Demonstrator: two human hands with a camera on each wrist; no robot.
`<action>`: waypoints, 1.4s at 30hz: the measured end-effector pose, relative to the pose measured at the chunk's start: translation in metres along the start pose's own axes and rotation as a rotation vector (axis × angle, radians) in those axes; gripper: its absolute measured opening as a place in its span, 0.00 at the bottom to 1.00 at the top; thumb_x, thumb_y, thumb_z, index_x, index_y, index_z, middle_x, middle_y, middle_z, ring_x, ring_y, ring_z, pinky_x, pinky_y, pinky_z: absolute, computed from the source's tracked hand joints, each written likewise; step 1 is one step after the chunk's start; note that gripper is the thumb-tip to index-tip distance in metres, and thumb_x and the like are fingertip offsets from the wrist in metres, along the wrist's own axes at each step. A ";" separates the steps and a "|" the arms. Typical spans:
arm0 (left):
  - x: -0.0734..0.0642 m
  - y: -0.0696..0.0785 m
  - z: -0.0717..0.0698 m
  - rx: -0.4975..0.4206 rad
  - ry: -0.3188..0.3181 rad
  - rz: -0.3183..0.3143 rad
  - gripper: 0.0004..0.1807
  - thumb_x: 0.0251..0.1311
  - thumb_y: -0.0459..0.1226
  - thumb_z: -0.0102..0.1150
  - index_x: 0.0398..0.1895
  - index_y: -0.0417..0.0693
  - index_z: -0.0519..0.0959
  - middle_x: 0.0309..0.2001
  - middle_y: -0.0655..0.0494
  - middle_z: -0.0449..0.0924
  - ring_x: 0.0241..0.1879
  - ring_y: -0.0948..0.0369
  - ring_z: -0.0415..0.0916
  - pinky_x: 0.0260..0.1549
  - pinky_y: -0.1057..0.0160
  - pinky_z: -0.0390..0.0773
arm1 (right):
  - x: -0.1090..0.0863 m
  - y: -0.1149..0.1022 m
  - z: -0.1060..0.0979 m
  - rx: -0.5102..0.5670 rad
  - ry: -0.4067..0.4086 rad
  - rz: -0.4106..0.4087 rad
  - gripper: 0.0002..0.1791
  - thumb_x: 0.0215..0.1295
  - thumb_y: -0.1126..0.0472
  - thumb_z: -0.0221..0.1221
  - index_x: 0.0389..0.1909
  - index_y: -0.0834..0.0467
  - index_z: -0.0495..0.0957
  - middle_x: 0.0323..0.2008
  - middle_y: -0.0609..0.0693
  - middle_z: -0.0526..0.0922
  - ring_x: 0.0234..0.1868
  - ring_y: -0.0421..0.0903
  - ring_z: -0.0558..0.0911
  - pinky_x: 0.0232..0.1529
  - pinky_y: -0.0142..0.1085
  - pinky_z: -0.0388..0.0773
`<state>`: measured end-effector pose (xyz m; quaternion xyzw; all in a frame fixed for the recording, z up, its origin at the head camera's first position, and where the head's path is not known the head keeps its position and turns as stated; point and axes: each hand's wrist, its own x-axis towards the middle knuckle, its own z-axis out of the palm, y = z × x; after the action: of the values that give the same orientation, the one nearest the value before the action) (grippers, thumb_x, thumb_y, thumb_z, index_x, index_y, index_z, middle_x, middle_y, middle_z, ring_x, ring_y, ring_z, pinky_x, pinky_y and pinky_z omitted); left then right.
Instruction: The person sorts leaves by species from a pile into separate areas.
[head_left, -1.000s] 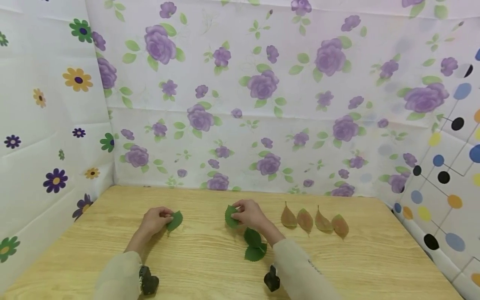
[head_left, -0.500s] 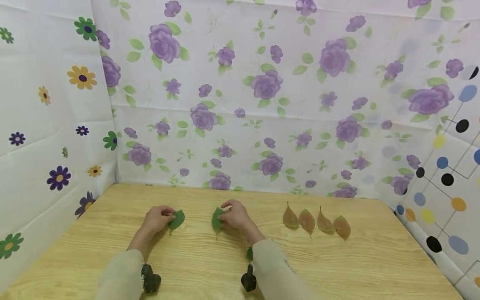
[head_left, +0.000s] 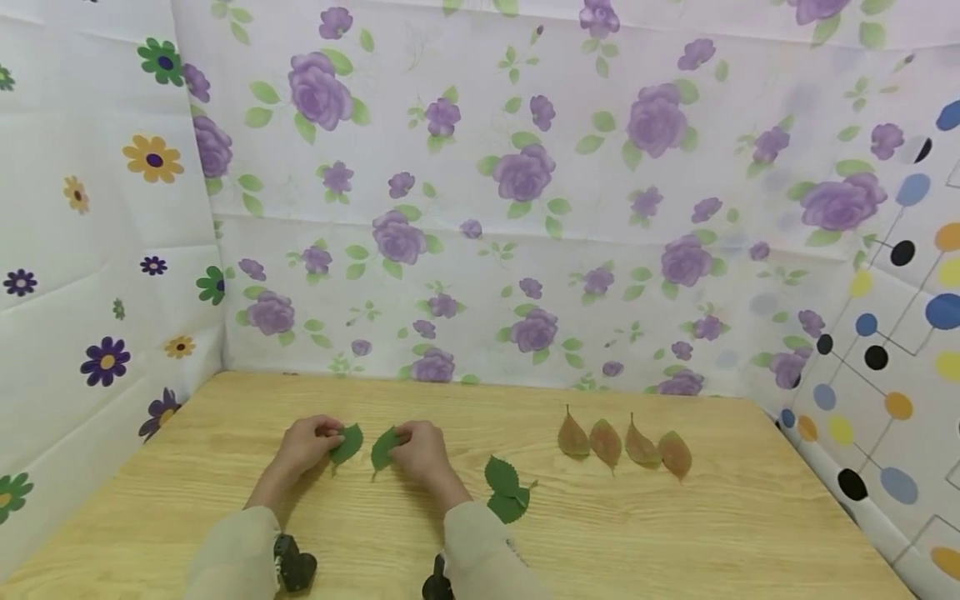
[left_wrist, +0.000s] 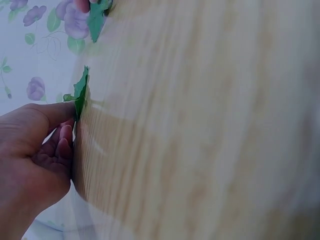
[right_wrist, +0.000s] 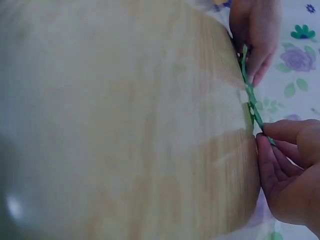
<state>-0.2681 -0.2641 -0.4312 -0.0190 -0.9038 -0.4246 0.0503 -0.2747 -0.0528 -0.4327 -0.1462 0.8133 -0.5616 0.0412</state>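
Observation:
My left hand (head_left: 306,443) pinches a green leaf (head_left: 348,444) with toothed edges by its side, at the left of the table. Just to the right, my right hand (head_left: 422,452) pinches a second green leaf (head_left: 384,448) between thumb and fingers. A small gap separates the two leaves, and both stems point down toward me. In the left wrist view, the left leaf (left_wrist: 80,92) appears nearly edge-on at the thumb tip. The right wrist view shows the right leaf (right_wrist: 255,112) as a thin strip above the fingertips.
Two overlapping green leaves (head_left: 504,490) lie right of my right forearm. Farther right, several reddish-brown leaves (head_left: 605,444) form a row, their stems alternating up and down. Floral cloth (head_left: 480,250) hangs behind the wooden table (head_left: 600,533), with patterned cloth at both sides.
My right hand has moved left, bringing its green leaf from the table's middle to beside the left one. The left hand stays in place, and the overlapping leaves show again behind the right arm.

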 end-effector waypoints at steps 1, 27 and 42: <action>0.000 0.000 0.000 0.001 0.000 -0.003 0.11 0.62 0.28 0.58 0.45 0.27 0.77 0.36 0.47 0.78 0.40 0.50 0.74 0.40 0.54 0.75 | -0.001 -0.001 0.002 -0.018 -0.008 -0.012 0.16 0.57 0.76 0.61 0.48 0.73 0.78 0.38 0.59 0.82 0.37 0.48 0.83 0.37 0.33 0.82; 0.003 0.006 0.000 -0.020 -0.007 -0.036 0.10 0.63 0.28 0.57 0.44 0.28 0.77 0.37 0.46 0.77 0.39 0.52 0.73 0.38 0.57 0.74 | 0.004 -0.010 0.011 -0.362 0.040 0.004 0.17 0.54 0.68 0.66 0.47 0.65 0.82 0.45 0.57 0.79 0.44 0.52 0.80 0.45 0.42 0.79; -0.001 0.004 0.002 -0.003 0.006 -0.040 0.10 0.63 0.28 0.57 0.43 0.28 0.77 0.36 0.47 0.77 0.39 0.52 0.73 0.37 0.58 0.74 | -0.003 -0.017 -0.011 -0.180 -0.150 -0.021 0.21 0.62 0.65 0.62 0.55 0.69 0.75 0.49 0.64 0.78 0.41 0.51 0.81 0.42 0.41 0.80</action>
<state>-0.2671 -0.2598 -0.4290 0.0002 -0.9033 -0.4267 0.0445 -0.2715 -0.0480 -0.4137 -0.1994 0.8534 -0.4744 0.0828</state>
